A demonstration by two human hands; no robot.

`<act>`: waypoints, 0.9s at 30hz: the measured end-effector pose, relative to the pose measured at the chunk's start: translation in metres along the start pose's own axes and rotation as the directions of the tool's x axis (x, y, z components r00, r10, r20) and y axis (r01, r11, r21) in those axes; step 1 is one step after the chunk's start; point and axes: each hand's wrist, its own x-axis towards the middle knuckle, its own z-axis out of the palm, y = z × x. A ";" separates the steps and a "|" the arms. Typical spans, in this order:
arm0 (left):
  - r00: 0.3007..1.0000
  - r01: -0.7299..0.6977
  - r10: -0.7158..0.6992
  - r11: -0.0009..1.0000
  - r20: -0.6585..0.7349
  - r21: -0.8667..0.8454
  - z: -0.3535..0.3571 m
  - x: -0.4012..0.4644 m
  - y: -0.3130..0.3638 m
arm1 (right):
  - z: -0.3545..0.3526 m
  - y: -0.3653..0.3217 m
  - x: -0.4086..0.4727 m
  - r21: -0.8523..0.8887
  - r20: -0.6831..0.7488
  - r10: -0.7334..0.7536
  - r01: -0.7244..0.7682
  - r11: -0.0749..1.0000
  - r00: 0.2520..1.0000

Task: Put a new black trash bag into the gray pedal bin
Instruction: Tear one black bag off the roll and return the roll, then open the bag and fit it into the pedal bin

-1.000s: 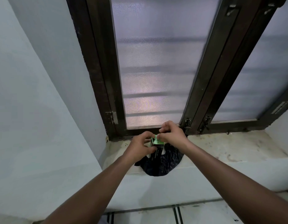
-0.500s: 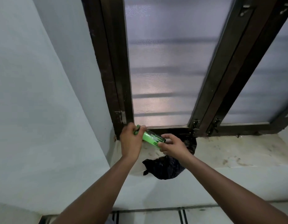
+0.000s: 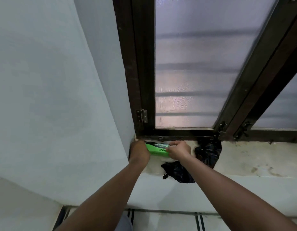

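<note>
- Both your arms reach forward to the window sill [image 3: 244, 157], forearms converging on a green box [image 3: 158, 149] of trash bags that lies flat at the sill's back left corner, just below the dark window frame [image 3: 142, 64].
- Your left hand [image 3: 139, 153] is curled round the box's left end, close against the wall [image 3: 52, 97]; its fingers are hidden behind the box.
- Your right hand [image 3: 178, 150] pinches the box's right end, thumb and fingers closed on its edge.
- The black trash bag [image 3: 206, 155] lies crumpled on the sill just right of your right wrist, partly under your forearm, with one lobe hanging over the sill's front edge.
- Half a second ago the box was tilted and held up above the sill; now it lies level against the foot of the frame, and your left hand has dropped down with it.
- A second ago both hands were bunched together over the bag itself; they have since shifted left, apart from it.
- The sill is pale, stained stone. Frosted panes [image 3: 194, 72] fill the frame, a hinge [image 3: 142, 115] sits low on the left, and tiled floor [image 3: 161, 220] shows below.
</note>
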 end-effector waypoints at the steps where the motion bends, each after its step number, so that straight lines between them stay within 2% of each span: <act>1: 0.999 -0.023 0.024 0.999 -0.022 0.035 0.003 0.000 -0.001 | 0.004 0.002 0.003 -0.001 -0.003 -0.004 0.004 1.000 1.000; 6: 0.985 -0.128 0.139 0.986 -0.100 0.104 0.004 -0.013 -0.001 | 0.005 0.018 0.013 0.014 0.223 -0.048 0.046 0.999 0.974; 8: 0.974 -0.195 0.208 0.971 -0.088 0.136 0.003 -0.026 0.004 | -0.004 0.024 0.008 -0.031 0.215 -0.125 0.135 0.990 0.969; 10: 0.960 -0.281 0.281 0.958 0.005 0.052 0.009 -0.036 0.011 | -0.018 0.026 -0.004 -0.122 0.188 -0.222 0.247 0.961 0.957; 12: 0.941 -0.244 0.259 0.965 0.217 -0.097 0.022 -0.041 0.016 | -0.025 0.033 -0.006 -0.115 0.164 -0.280 0.301 0.947 0.946; 14: 0.904 -0.168 0.190 0.982 0.384 -0.091 0.034 -0.041 0.018 | -0.031 0.041 -0.007 -0.028 0.139 -0.272 0.278 0.960 0.952; 17: 0.905 -0.123 0.147 0.989 0.400 -0.086 0.046 -0.039 0.013 | -0.043 0.052 -0.013 0.018 0.146 -0.270 0.270 0.963 0.952; 19: 0.913 -0.039 0.135 0.968 0.385 -0.247 0.048 -0.036 0.012 | -0.053 0.059 -0.019 -0.015 0.225 -0.302 0.313 0.950 0.926; 21: 0.919 0.088 0.095 0.896 0.382 -0.434 0.043 -0.035 0.019 | -0.061 0.067 -0.025 -0.024 0.302 -0.317 0.340 0.940 0.899; 23: 0.916 0.251 0.016 0.757 0.402 -0.603 0.037 -0.034 0.029 | -0.063 0.072 -0.032 -0.036 0.334 -0.347 0.380 0.924 0.876; 25: 0.891 0.394 -0.029 0.543 0.452 -0.742 0.031 -0.037 0.040 | -0.061 0.076 -0.040 -0.058 0.354 -0.362 0.407 0.912 0.862; 27: 0.877 0.466 -0.036 0.315 0.480 -0.827 0.027 -0.040 0.051 | -0.058 0.076 -0.047 -0.064 0.362 -0.350 0.397 0.915 0.864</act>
